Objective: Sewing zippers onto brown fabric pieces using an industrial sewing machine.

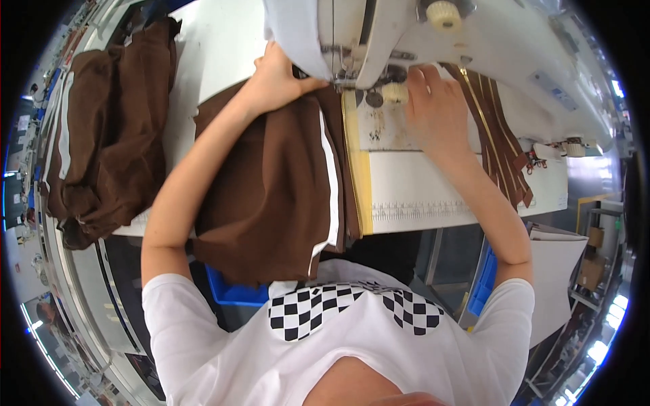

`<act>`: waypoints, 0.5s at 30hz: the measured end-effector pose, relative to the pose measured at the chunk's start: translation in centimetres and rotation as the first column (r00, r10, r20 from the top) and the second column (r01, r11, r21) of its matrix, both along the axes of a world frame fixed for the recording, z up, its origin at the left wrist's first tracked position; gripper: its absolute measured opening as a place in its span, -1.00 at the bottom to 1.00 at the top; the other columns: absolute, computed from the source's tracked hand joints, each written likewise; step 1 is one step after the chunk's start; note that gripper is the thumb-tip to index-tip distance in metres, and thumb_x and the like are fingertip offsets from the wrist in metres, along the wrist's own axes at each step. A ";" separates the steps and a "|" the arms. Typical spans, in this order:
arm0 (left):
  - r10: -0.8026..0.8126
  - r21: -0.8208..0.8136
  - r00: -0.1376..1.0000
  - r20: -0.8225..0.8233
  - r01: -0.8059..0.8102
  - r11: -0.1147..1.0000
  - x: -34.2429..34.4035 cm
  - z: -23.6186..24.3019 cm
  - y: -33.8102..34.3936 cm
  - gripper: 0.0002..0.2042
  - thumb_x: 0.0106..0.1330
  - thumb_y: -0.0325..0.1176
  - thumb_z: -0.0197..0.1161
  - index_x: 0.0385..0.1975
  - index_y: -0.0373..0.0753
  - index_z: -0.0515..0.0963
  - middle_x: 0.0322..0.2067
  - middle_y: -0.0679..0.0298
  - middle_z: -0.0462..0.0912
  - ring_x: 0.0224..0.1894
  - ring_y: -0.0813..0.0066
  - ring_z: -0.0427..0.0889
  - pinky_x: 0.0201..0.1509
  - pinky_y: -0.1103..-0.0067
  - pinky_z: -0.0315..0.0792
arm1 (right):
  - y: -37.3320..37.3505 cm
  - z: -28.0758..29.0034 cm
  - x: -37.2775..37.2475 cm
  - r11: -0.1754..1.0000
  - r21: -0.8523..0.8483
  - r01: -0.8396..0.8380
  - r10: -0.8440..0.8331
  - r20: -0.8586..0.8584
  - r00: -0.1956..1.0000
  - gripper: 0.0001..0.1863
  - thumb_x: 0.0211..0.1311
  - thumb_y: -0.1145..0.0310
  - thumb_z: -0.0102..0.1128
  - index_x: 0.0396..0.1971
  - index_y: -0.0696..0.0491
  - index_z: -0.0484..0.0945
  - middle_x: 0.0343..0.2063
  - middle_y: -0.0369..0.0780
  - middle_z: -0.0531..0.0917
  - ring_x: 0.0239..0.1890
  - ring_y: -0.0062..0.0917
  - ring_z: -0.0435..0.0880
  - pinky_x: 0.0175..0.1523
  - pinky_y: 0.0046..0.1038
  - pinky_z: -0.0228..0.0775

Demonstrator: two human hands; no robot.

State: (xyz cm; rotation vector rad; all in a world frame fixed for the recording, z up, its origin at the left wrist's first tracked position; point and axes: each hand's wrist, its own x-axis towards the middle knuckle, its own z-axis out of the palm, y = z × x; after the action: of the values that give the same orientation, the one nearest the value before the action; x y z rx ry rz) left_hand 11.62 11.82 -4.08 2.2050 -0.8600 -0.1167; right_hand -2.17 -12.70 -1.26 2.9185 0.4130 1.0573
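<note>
A brown fabric piece (261, 183) with a white strip (330, 172) along its right side lies under the sewing machine (399, 40) and hangs over the table's front edge. My left hand (279, 82) grips it near its far end, thumb stretched toward the presser foot (347, 82); some fingertips are hidden. Just right of the needle area, beside a cream knob (395, 93), is my right hand (439, 111), slightly blurred. Its fingers are bent and their tips hidden, so what they hold cannot be made out.
Another heap of brown fabric (112, 128) lies at the left. Brown zipper strips with gold teeth (497, 135) rest right of my right hand. A yellow strip (362, 196) and a printed ruler (413, 210) mark the table's front. A blue bin (237, 291) sits below.
</note>
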 end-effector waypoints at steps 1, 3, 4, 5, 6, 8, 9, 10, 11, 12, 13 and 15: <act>-0.023 0.030 1.000 0.005 0.023 0.999 -1.1 1.4 -0.3 -0.71 0.07 -0.26 0.40 -0.27 -0.28 0.59 0.01 0.14 0.46 0.10 0.12 0.36 0.25 0.18 0.15 | 0.3 -0.1 -1.0 1.000 -0.001 -0.010 0.010 -0.020 1.000 -0.78 0.02 0.53 0.09 -0.28 0.09 0.58 -0.23 -0.15 0.61 -0.36 -0.32 0.62 -0.16 -0.27 0.41; -0.091 0.145 0.971 0.222 0.059 0.988 -4.1 2.8 0.9 -0.92 0.05 -0.45 0.30 -0.45 -0.26 0.62 -0.08 0.17 0.53 0.11 0.17 0.35 0.21 0.10 0.17 | 1.5 0.0 -4.3 0.984 0.141 -0.111 0.113 -0.010 0.994 -0.65 0.01 0.56 0.08 -0.12 0.15 0.54 -0.08 -0.13 0.58 -0.18 -0.31 0.61 -0.05 -0.26 0.40; -0.276 0.254 0.876 0.396 0.184 0.949 -7.0 5.1 0.8 -0.92 0.01 -0.49 0.25 -0.47 -0.25 0.61 -0.13 0.17 0.53 0.03 0.19 0.42 0.15 0.16 0.24 | 1.0 -1.5 -6.8 0.955 0.123 -0.269 0.279 -0.071 0.958 -0.50 0.07 0.58 0.05 0.10 0.21 0.41 0.05 -0.03 0.51 -0.01 -0.17 0.54 0.12 -0.20 0.33; -0.450 0.380 0.720 0.528 0.273 0.884 -10.7 7.0 1.1 -0.89 -0.03 -0.54 0.20 -0.48 -0.23 0.60 -0.17 0.16 0.54 -0.05 0.21 0.49 0.10 0.21 0.31 | 2.2 -1.1 -9.6 0.886 0.270 -0.378 0.437 -0.207 0.876 -0.53 0.02 0.63 -0.01 0.03 0.24 0.46 0.03 -0.04 0.54 0.07 -0.22 0.53 0.21 -0.17 0.30; -0.553 0.403 0.746 0.373 0.407 0.820 -14.3 7.2 1.9 -0.90 -0.08 -0.53 0.19 -0.52 -0.24 0.56 -0.33 0.17 0.53 -0.20 0.24 0.54 0.00 0.31 0.40 | 3.3 -1.2 -11.8 0.833 0.296 -0.468 0.543 -0.272 0.795 -0.52 -0.03 0.64 -0.05 -0.01 0.22 0.50 0.02 -0.05 0.55 0.14 -0.25 0.50 0.28 -0.19 0.26; -0.577 0.478 0.813 0.078 0.478 0.737 -19.9 7.4 2.8 -0.86 -0.09 -0.43 0.24 -0.48 -0.23 0.54 -0.38 0.19 0.51 -0.44 0.29 0.57 -0.19 0.48 0.47 | 4.6 -1.8 -13.7 0.856 0.255 -0.449 0.514 -0.341 0.787 -0.58 0.00 0.59 0.01 -0.05 0.16 0.53 0.05 -0.09 0.55 0.16 -0.32 0.51 0.28 -0.22 0.27; -0.472 0.569 0.880 -0.050 0.413 0.711 -22.0 7.8 3.4 -0.80 -0.05 -0.34 0.29 -0.40 -0.23 0.56 -0.27 0.18 0.51 -0.53 0.32 0.55 -0.28 0.55 0.47 | 4.9 -2.2 -14.2 0.881 0.191 -0.433 0.472 -0.326 0.819 -0.62 0.03 0.56 0.05 -0.07 0.13 0.54 0.04 -0.11 0.56 0.15 -0.34 0.53 0.27 -0.23 0.29; -0.465 0.572 0.884 -0.055 0.409 0.711 -22.8 7.5 3.4 -0.80 -0.05 -0.34 0.29 -0.40 -0.23 0.56 -0.27 0.18 0.51 -0.53 0.32 0.55 -0.28 0.55 0.47 | 5.1 -2.8 -14.4 0.877 0.196 -0.439 0.481 -0.325 0.814 -0.62 0.03 0.56 0.05 -0.07 0.13 0.54 0.04 -0.11 0.56 0.15 -0.34 0.53 0.27 -0.23 0.29; -0.309 0.573 0.950 0.044 0.229 0.787 -23.6 7.0 3.1 -0.71 -0.07 -0.26 0.33 -0.33 -0.20 0.53 -0.26 0.21 0.49 -0.47 0.36 0.55 -0.31 0.56 0.46 | 5.2 -3.5 -14.1 0.889 0.129 -0.439 0.458 -0.245 0.855 -0.67 0.10 0.47 0.08 -0.09 0.12 0.54 0.03 -0.13 0.57 0.12 -0.36 0.54 0.26 -0.25 0.31; -0.146 0.555 0.979 0.144 0.042 0.831 -24.3 6.4 2.6 -0.61 -0.09 -0.17 0.37 -0.26 -0.17 0.50 -0.24 0.23 0.48 -0.41 0.41 0.54 -0.35 0.57 0.46 | 5.3 -4.0 -14.0 0.902 0.061 -0.428 0.432 -0.160 0.887 -0.70 0.16 0.37 0.11 -0.11 0.10 0.55 0.02 -0.15 0.58 0.10 -0.38 0.56 0.25 -0.28 0.33; -0.171 0.517 0.940 0.294 -0.007 0.856 -24.7 5.4 1.9 -0.50 -0.11 -0.07 0.39 -0.17 -0.12 0.44 -0.20 0.29 0.45 -0.25 0.47 0.49 -0.23 0.52 0.42 | 5.3 -4.2 -14.0 0.901 0.064 -0.429 0.434 -0.154 0.888 -0.70 0.16 0.37 0.11 -0.11 0.10 0.55 0.02 -0.15 0.58 0.10 -0.38 0.56 0.25 -0.28 0.33; -0.217 0.434 0.797 0.564 -0.063 0.899 -25.5 2.8 1.6 -0.60 -0.06 -0.12 0.37 -0.22 -0.11 0.48 -0.16 0.34 0.43 -0.09 0.50 0.43 -0.06 0.41 0.34 | 5.3 -4.4 -13.7 0.879 0.097 -0.467 0.474 -0.075 0.877 -0.77 0.13 0.37 0.15 -0.21 0.10 0.57 -0.04 -0.17 0.61 0.05 -0.39 0.59 0.20 -0.29 0.38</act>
State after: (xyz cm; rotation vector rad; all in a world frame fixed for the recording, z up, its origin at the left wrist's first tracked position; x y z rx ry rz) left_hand -13.83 13.41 -1.28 2.6778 -1.3865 0.4277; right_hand -15.91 -7.42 -5.64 3.0184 1.1626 0.9809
